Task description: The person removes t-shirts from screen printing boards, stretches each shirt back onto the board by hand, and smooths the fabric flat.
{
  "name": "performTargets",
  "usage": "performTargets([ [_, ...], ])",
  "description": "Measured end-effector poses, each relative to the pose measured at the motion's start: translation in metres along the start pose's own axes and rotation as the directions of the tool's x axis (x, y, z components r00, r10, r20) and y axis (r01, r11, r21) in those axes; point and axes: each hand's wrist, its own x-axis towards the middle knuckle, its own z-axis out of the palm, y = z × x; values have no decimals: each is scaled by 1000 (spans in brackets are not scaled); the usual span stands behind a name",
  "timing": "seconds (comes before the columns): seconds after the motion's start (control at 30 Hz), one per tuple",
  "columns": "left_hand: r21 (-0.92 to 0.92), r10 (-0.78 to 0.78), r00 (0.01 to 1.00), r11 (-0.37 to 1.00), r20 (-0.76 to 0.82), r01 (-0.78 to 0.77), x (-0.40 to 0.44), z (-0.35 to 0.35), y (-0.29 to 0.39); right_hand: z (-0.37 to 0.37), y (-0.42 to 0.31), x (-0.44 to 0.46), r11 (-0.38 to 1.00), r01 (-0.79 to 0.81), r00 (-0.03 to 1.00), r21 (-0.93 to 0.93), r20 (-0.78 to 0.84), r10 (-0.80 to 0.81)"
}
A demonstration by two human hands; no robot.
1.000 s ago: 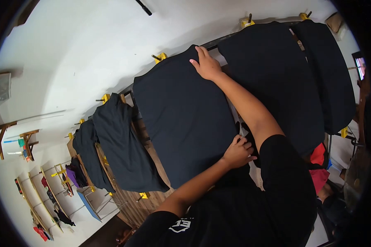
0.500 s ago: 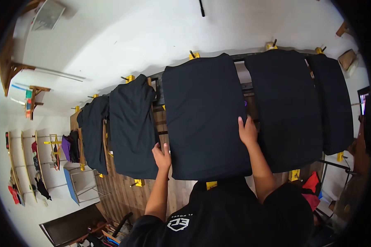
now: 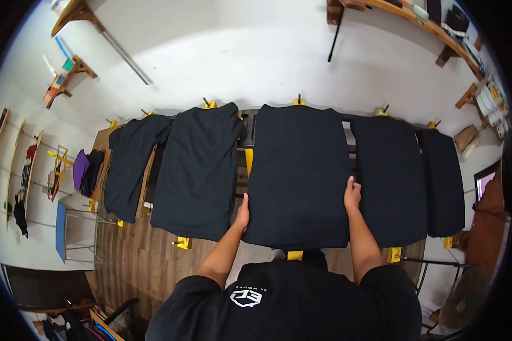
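A black T-shirt (image 3: 298,176) lies stretched smooth over a flat board in front of me, one in a row of several. My left hand (image 3: 243,213) holds its left edge near the front, thumb upward and the other fingers mostly hidden at the side. On the opposite edge, my right hand (image 3: 352,194) grips the cloth a little farther back, its fingers curled round the side. To the left is another black T-shirt (image 3: 196,176), bunched at its far end. A further black shirt (image 3: 389,179) lies just right of my right hand.
Yellow brackets (image 3: 183,243) stick out along both long sides of the row. Wooden shelves (image 3: 426,25) hang on the white wall. A blue-topped folding table (image 3: 61,233) stands at left, and a fan (image 3: 463,298) at lower right.
My left hand has moved from the gap beside the neighbouring shirt onto the middle shirt's left edge. My right hand stays at the right edge, now curled more. The camera view has shifted.
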Motion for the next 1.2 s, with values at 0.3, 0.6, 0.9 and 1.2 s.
performTargets([
  [0.3, -37, 328, 916, 938, -230, -345, 7, -23, -10, -18, 16, 25, 980, -178, 980, -88, 74, 185],
  [0.6, 32, 310, 943, 951, -118, -309, -1, -25, -5, -18, -4, 10, 939, -280, 956, -199, 33, 292],
  [0.9, 480, 719, 610, 686, -334, -546, -3, -9, 9, -9, -1, 28, 946, -290, 955, -142, 16, 295],
  [1.2, 685, 741, 625, 589, -246, -429, -12, -11, 22, 10, 42, 62, 934, -338, 930, -120, 108, 351],
])
